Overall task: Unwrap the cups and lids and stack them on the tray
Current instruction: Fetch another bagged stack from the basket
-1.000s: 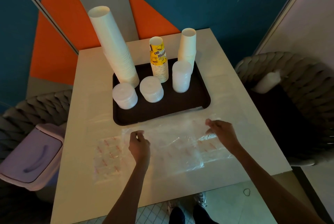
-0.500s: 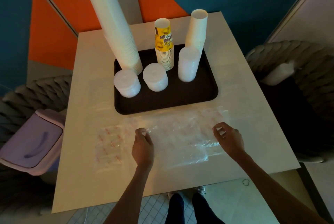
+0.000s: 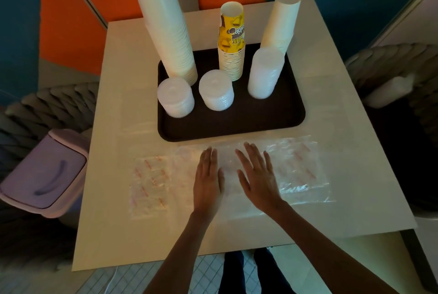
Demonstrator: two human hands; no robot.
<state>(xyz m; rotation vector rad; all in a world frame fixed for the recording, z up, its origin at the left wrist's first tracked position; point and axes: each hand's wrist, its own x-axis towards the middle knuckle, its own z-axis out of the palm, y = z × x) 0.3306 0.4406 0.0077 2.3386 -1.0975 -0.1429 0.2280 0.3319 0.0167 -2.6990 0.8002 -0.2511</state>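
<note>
Formerly pinching, left hand (image 3: 208, 182) and right hand (image 3: 258, 180) now press flat, fingers straight, on the wrapper (image 3: 298, 170). Stacking on the tray (image 3: 237, 125) appears complete.

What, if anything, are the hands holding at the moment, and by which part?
Nothing is held. The left hand and the right hand lie flat, fingers straight, on the middle of the plastic wrap.

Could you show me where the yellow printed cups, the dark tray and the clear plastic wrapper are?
yellow printed cups (image 3: 232, 33): head view, printed side of the top cup.
dark tray (image 3: 237, 125): head view, bare floor near its front rim.
clear plastic wrapper (image 3: 301, 165): head view, flat red-printed part.
</note>
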